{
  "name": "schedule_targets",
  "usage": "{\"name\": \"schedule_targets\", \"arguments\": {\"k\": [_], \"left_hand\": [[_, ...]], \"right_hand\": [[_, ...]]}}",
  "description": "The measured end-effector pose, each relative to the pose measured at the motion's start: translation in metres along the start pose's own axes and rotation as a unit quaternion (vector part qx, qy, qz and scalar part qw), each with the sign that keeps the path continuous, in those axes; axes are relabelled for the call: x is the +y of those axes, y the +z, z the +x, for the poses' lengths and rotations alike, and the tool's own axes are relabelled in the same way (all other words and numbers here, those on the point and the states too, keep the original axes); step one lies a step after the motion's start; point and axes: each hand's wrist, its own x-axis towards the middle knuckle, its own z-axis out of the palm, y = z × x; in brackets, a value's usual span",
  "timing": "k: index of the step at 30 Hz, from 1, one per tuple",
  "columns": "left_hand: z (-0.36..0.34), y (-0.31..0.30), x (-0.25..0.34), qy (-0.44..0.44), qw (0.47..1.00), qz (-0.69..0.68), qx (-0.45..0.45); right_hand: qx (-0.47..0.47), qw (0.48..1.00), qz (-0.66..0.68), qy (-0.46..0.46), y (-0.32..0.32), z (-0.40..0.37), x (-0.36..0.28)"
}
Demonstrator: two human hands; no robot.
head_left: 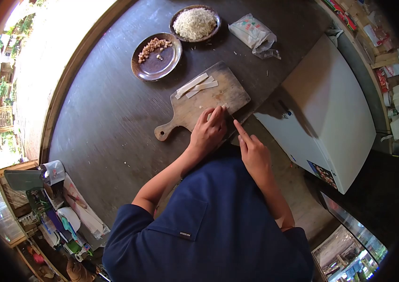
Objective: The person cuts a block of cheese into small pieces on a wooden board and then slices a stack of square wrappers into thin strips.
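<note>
Left hand point(207, 131): I've got it on the near edge of the cutting board point(192, 105), grip narrow, fingertips bunched down on a small pale piece point(225, 106) that they mostly cover.
Right hand point(254, 152): just right of the left one, forefinger stretched toward the board; other fingers curl under, and I can't tell if that grip holds anything.
Thin dark line point(232, 116): at that fingertip, too fine for me to make out.
Pale strips point(197, 86): lying loose at the board's far side.
Surface point(105, 122): dark; far off sit a plate point(161, 66) of brown bits and a bowl point(194, 23) of white shreds.
Torso: blocks the near edge.
</note>
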Motion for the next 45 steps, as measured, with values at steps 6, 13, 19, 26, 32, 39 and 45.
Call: {"name": "schedule_targets", "arguments": {"k": [6, 13, 19, 26, 32, 39, 45], "left_hand": [[0.0, -0.001, 0.001, 0.007, 1.0, 0.011, -0.015], [-0.002, -0.002, 0.0, 0.03, 0.999, 0.038, -0.025], [0.0, -0.005, 0.002, 0.017, 0.999, 0.04, -0.016], [-0.001, -0.004, 0.001, 0.04, 0.997, 0.067, -0.016], [-0.002, -0.006, 0.002, 0.013, 0.998, 0.063, -0.012], [-0.002, -0.007, 0.003, 0.011, 0.998, 0.054, -0.016], [-0.003, -0.004, 0.002, -0.015, 0.999, 0.026, -0.022]], "right_hand": [[0.01, 1.0, -0.013, -0.001, 0.007, 0.001, 0.001], [0.009, 1.0, -0.004, -0.008, 0.006, 0.015, -0.004], [-0.006, 1.0, -0.016, 0.004, -0.005, -0.011, -0.003], [0.012, 0.999, -0.014, -0.032, 0.009, 0.02, 0.001], [0.01, 0.999, -0.018, -0.047, -0.003, 0.001, 0.0], [0.013, 0.998, -0.035, -0.048, 0.004, 0.007, 0.003], [0.03, 0.998, -0.019, -0.061, 0.008, 0.021, 0.0]]}}
